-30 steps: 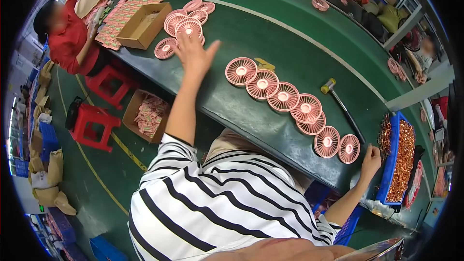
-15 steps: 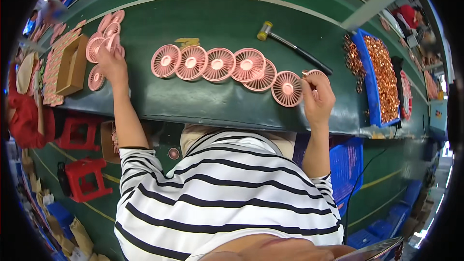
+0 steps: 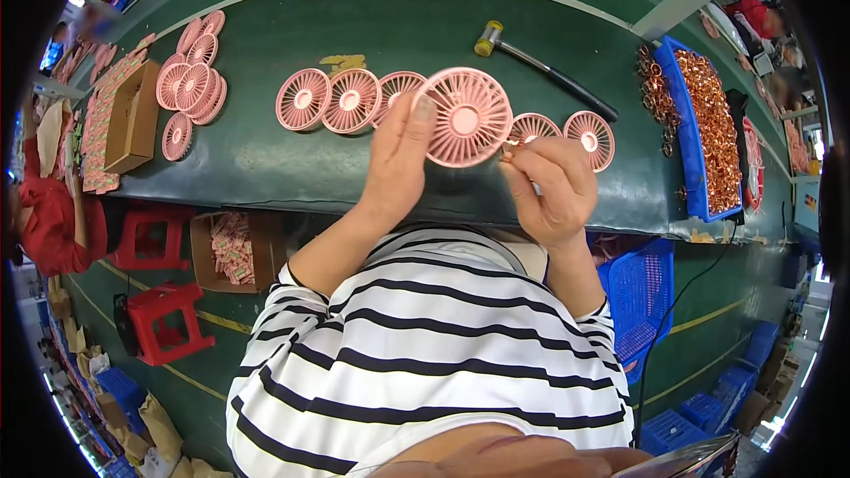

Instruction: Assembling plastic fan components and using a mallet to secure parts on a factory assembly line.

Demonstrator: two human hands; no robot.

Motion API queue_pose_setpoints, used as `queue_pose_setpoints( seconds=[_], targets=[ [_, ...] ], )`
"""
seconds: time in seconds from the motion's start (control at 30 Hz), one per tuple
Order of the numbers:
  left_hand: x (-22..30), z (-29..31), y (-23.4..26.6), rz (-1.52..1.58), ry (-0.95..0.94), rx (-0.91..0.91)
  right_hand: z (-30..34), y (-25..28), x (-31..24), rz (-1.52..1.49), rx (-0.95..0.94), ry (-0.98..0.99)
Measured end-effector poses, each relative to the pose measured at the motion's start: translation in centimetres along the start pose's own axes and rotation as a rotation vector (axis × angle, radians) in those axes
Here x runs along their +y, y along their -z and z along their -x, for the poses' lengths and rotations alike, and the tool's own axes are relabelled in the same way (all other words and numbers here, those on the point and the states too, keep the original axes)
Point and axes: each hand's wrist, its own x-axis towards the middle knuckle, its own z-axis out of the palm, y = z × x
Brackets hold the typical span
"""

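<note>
My left hand [image 3: 396, 159] grips the left rim of a pink round fan grille [image 3: 465, 119], raised in front of me with its spokes facing up. At that grille's lower right edge, my right hand [image 3: 556, 190] pinches a small copper-coloured clip [image 3: 509, 151]; its exact shape is partly hidden by the fingers. Beneath and around the hands, more pink grilles lie in a row on the bench: one [image 3: 303, 99] at the left end, one [image 3: 351, 101] overlapping its neighbour, and one [image 3: 589, 141] at the right end. The raised grille hides part of the row.
A mallet [image 3: 551, 73] with a yellow head lies behind the row. A blue tray [image 3: 697, 204] of copper pieces stands at right, loose ones beside it. At left are piled grilles [image 3: 193, 86] and a cardboard box [image 3: 135, 119]. Red stools [image 3: 168, 323] stand below left.
My left hand has come from the pile at left to the middle and now holds a grille up. The right hand has moved left from the row's right end to meet it.
</note>
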Motion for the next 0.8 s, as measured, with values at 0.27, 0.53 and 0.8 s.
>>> queue_pose_setpoints(
  seconds=[0.27, 0.53, 0.8],
  targets=[
    [1.0, 0.7, -1.9, -0.174, -0.113, -0.123, -0.6, -1.3, -0.6, 0.030, -0.088, -0.061],
    [-1.6, 1.3, -2.1, -0.047, -0.043, -0.131, 0.9, -3.2, -1.2, 0.112, 0.023, -0.315],
    [0.7, 0.6, -0.5, 0.443, 0.299, -0.387, -0.5, 0.4, 0.1, -0.010, -0.318, -0.109]
  ],
)
